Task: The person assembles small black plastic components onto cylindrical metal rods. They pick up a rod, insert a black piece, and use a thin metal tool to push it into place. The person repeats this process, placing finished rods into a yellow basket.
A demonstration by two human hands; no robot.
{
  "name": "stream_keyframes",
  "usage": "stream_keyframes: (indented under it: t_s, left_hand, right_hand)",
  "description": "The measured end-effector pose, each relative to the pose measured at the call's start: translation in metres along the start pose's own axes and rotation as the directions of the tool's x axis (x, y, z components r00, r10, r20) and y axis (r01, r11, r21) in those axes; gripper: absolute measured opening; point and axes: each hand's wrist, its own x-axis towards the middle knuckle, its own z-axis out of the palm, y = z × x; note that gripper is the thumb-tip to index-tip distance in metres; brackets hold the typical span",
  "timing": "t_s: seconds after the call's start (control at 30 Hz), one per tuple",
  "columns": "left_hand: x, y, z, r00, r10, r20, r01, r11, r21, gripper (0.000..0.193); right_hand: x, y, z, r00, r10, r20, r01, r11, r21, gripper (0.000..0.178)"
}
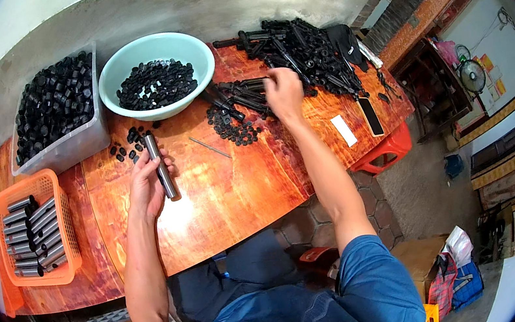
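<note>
My left hand [147, 184] is wrapped round a grey metal tube [162, 166], tilted over the table. Over the black parts my right hand [285, 93] has its fingers curled together beside a small heap of black rod-like pieces [246, 89]; what they hold, if anything, I cannot make out. Below that heap lies a cluster of small black round pieces [236, 129]. A thin metal rod [210, 148] rests between my hands. Several loose black caps [130, 146] are scattered beyond my left hand.
A pale green basin [210, 69] of black caps stands beside a clear plastic bin [65, 152] of larger ones. An orange basket [72, 246] at left holds grey tubes. Far right are a big pile of black parts [301, 49], a phone [370, 117] and a white card [344, 131].
</note>
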Motion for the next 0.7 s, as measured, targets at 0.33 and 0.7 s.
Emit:
stream_keyframes:
  t_s: [0.33, 0.7]
  left_hand:
    - [0.001, 0.003, -0.003, 1.0, -0.03, 0.007, 0.031, 0.994, -0.105, 0.04]
    - [-0.001, 0.005, -0.01, 0.996, 0.088, 0.028, -0.083, 0.986, -0.143, 0.035]
  right_hand:
    - [-0.055, 0.099, -0.024, 0.973, 0.183, 0.142, -0.107, 0.898, -0.428, 0.042]
    - [-0.065, 0.046, -0.058, 0.992, 0.093, 0.081, -0.065, 0.951, -0.303, 0.027]
